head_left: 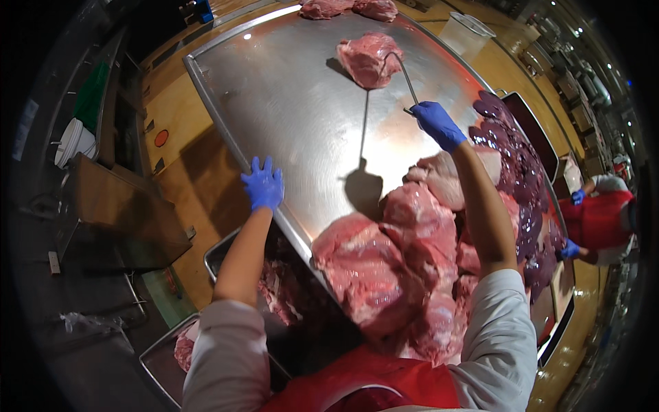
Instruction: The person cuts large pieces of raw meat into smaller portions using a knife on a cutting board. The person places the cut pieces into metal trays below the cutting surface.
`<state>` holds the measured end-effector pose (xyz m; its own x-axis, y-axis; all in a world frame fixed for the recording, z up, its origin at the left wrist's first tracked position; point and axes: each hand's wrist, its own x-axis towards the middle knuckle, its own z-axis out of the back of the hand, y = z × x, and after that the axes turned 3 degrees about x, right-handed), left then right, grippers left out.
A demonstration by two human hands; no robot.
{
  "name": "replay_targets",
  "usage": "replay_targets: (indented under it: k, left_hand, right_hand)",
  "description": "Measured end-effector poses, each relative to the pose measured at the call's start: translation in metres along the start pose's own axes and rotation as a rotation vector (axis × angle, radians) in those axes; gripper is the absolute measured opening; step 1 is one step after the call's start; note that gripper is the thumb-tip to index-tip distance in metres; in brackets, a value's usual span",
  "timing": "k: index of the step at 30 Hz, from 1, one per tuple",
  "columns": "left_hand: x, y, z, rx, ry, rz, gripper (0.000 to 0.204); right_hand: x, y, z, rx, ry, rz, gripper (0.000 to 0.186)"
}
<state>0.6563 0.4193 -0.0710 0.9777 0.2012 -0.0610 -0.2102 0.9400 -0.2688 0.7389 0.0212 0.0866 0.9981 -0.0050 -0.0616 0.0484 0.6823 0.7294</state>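
My right hand (pixel 439 126), in a blue glove, is closed round the handle of a metal meat hook (pixel 410 79). The hook's curved end meets a pink piece of meat (pixel 364 60) on the far half of the steel table (pixel 295 103); how deep its tip sits I cannot tell. Over the table's left edge my left hand (pixel 263 185), also blue-gloved, is spread with its fingers apart and nothing in it. Large raw meat pieces (pixel 367 271) are heaped on the near part of the table, below my right forearm.
Dark purple organ pieces (pixel 518 172) line the table's right side. More meat (pixel 328 8) lies at the far edge. A tray with meat trimmings (pixel 281 292) sits below the left edge. A clear bin (pixel 467 36) stands beyond; a co-worker in a red apron (pixel 598 218) is at right.
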Motion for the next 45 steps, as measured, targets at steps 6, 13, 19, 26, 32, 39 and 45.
replay_targets:
  k: [6,13,19,26,32,39,45]
  left_hand:
    - [-0.080,-0.007,0.003,0.043,0.143,0.044,0.084]
    - [-0.195,-0.124,0.032,-0.765,0.128,-0.558,0.109]
    - [-0.334,-0.147,0.048,-0.809,-0.046,-0.689,0.074]
    - [-0.440,-0.141,-0.018,-0.749,0.249,-0.987,0.070]
    - [-0.483,-0.108,-0.018,-0.766,0.433,-0.947,0.048]
    - [-0.547,-0.034,0.019,-1.015,0.774,-0.742,0.035]
    - [-0.618,0.155,-0.049,-0.794,0.825,-0.268,0.021]
  right_hand:
    - [-0.142,0.076,0.088,-0.088,-0.460,0.279,0.031]
    - [-0.192,0.132,0.310,-0.089,-0.712,0.592,0.010]
    - [-0.366,0.185,0.351,-0.167,-0.545,0.360,0.014]
    - [-0.606,0.063,0.249,-0.523,-0.234,0.371,0.021]
    - [-0.801,0.007,0.089,-0.512,-0.090,-0.509,0.036]
    - [-0.784,-0.088,-0.060,-0.370,-0.586,-0.457,0.020]
    - [-0.728,-0.059,-0.033,-0.064,-0.979,0.085,0.013]
